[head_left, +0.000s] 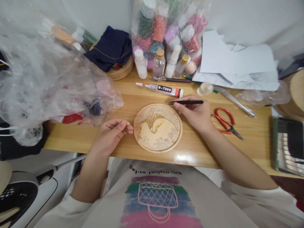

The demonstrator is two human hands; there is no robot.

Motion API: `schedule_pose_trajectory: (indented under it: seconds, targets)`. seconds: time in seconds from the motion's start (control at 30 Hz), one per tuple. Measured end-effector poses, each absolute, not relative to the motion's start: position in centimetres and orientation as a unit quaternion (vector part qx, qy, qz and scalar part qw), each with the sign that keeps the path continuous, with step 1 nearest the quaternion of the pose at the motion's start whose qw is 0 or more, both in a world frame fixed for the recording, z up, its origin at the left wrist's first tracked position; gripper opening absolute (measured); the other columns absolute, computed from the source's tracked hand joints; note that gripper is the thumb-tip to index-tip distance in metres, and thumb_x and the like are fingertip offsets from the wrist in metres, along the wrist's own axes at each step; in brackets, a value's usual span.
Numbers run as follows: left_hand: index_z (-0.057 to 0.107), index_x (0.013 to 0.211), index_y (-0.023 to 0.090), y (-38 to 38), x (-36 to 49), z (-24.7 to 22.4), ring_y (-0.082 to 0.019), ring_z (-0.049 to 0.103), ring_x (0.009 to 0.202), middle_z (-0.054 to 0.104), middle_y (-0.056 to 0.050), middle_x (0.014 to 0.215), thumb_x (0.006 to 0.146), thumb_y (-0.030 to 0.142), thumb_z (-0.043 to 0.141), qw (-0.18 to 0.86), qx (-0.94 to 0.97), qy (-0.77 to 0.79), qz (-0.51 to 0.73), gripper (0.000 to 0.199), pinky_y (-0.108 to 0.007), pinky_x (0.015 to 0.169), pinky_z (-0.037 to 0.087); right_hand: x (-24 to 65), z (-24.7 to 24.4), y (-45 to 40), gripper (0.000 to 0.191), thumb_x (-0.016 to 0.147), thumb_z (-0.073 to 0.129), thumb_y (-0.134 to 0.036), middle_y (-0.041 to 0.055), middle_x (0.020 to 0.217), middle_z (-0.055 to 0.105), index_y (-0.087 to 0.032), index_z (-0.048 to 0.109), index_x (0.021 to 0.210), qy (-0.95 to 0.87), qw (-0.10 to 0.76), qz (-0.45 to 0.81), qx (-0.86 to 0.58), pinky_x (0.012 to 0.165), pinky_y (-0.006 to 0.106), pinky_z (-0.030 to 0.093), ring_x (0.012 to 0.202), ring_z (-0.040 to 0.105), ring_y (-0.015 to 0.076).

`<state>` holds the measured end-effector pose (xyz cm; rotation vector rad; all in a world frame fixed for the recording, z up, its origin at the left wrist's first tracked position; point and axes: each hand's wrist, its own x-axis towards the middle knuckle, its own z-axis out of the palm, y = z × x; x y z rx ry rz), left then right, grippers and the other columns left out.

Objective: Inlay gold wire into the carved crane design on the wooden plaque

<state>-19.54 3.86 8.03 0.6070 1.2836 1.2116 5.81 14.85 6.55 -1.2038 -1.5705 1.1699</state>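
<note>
A round wooden plaque (147,138) lies flat on the desk in front of me, with a crane and waves drawn on it. Gold-coloured wire follows part of the bird's body, neck and beak. My right hand (197,114) grips black tweezers (190,102), their tips pointing left above the plaque's upper right edge. At the plaque's left rim my left hand (114,133) has thumb and fingers pinched together; whatever is between them, if anything, is too small to make out. A glue tube (163,90) marked B-7000 lies beyond the plaque, its white cap (139,84) beside it.
Red-handled pliers (225,122) lie right of my right hand. Behind the glue stand several small bottles (159,65) and plastic bags of jars. A large clear plastic bag (54,79) covers the left side. Papers (235,63) and a craft knife (237,103) lie at the back right.
</note>
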Motion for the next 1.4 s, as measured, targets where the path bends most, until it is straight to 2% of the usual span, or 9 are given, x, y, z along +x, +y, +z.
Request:
schedule_pose_trajectory:
  seconds: [0.17, 0.37, 0.5, 0.7, 0.83, 1.03, 1.23, 1.4]
  targets:
    - [0.076, 0.062, 0.023, 3.8, -19.5, 7.9, -0.012, 0.064, 0.056, 0.071, 0.000, 0.061, 0.052, 0.036, 0.097, 0.593, 0.228, 0.547, 0.546, 0.027, -0.023, 0.055, 0.056, 5.8, 6.5, 14.8, 0.008, 0.074, 0.077, -0.028, 0.0009, 0.071, 0.071, -0.021, 0.074, 0.079, -0.619, 0.410, 0.469, -0.479, 0.052, 0.027, 0.047, 0.054, 0.056, 0.0108]
    - [0.075, 0.062, 0.022, 3.7, -20.0, 7.5, -0.011, 0.065, 0.055, 0.070, 0.002, 0.059, 0.054, 0.025, 0.096, 0.605, 0.232, 0.537, 0.540, 0.023, -0.023, 0.056, 0.057, 5.8, 6.5, 14.9, 0.005, 0.075, 0.075, -0.025, 0.0008, 0.071, 0.070, -0.022, 0.075, 0.079, -0.616, 0.407, 0.474, -0.480, 0.052, 0.028, 0.046, 0.055, 0.055, 0.0113]
    - [0.073, 0.059, 0.020, 3.8, -20.1, 7.5, -0.008, 0.060, 0.052, 0.068, 0.001, 0.057, 0.052, 0.029, 0.097, 0.606, 0.251, 0.534, 0.533, 0.027, -0.020, 0.055, 0.052, 5.8, 6.6, 14.8, 0.007, 0.075, 0.076, -0.026, 0.0008, 0.070, 0.070, -0.021, 0.075, 0.079, -0.616, 0.405, 0.473, -0.484, 0.053, 0.027, 0.046, 0.055, 0.055, 0.0108]
    - [0.073, 0.062, 0.018, 3.8, -19.9, 7.7, -0.008, 0.058, 0.055, 0.067, 0.001, 0.059, 0.060, 0.038, 0.093, 0.608, 0.257, 0.543, 0.519, 0.029, -0.019, 0.055, 0.048, 5.7, 6.8, 14.8, 0.005, 0.073, 0.076, -0.024, 0.0011, 0.070, 0.071, -0.020, 0.076, 0.076, -0.617, 0.415, 0.466, -0.480, 0.052, 0.026, 0.045, 0.055, 0.056, 0.0105]
    - [0.068, 0.061, 0.017, 3.9, -20.0, 7.6, -0.009, 0.055, 0.055, 0.059, 0.002, 0.056, 0.062, 0.039, 0.092, 0.615, 0.265, 0.532, 0.518, 0.033, -0.019, 0.053, 0.047, 5.7, 6.8, 14.8, 0.004, 0.073, 0.075, -0.023, 0.0009, 0.069, 0.071, -0.021, 0.076, 0.076, -0.617, 0.412, 0.466, -0.482, 0.052, 0.027, 0.045, 0.055, 0.056, 0.0105]
    - [0.056, 0.056, 0.016, 4.1, -19.6, 7.8, -0.007, 0.043, 0.049, 0.044, 0.005, 0.051, 0.068, 0.038, 0.089, 0.636, 0.250, 0.485, 0.546, 0.041, -0.018, 0.048, 0.044, 5.9, 6.7, 14.8, 0.007, 0.074, 0.076, -0.026, 0.0015, 0.071, 0.071, -0.021, 0.075, 0.079, -0.621, 0.405, 0.463, -0.485, 0.054, 0.028, 0.047, 0.058, 0.058, 0.0119]
    - [0.058, 0.057, 0.015, 4.1, -19.6, 7.5, -0.006, 0.046, 0.052, 0.047, 0.005, 0.053, 0.063, 0.037, 0.093, 0.614, 0.226, 0.502, 0.566, 0.042, -0.016, 0.051, 0.047, 5.9, 6.5, 14.9, 0.008, 0.074, 0.077, -0.028, 0.0019, 0.072, 0.072, -0.021, 0.076, 0.079, -0.621, 0.401, 0.457, -0.494, 0.054, 0.028, 0.048, 0.058, 0.058, 0.0120]
    - [0.057, 0.054, 0.016, 2.7, -21.1, 8.3, -0.004, 0.045, 0.047, 0.047, 0.006, 0.053, 0.052, 0.038, 0.097, 0.632, 0.199, 0.525, 0.534, 0.046, -0.013, 0.044, 0.042, 5.9, 6.4, 15.0, 0.007, 0.074, 0.077, -0.026, 0.0018, 0.072, 0.070, -0.021, 0.075, 0.078, -0.613, 0.405, 0.465, -0.493, 0.054, 0.028, 0.047, 0.057, 0.057, 0.0119]
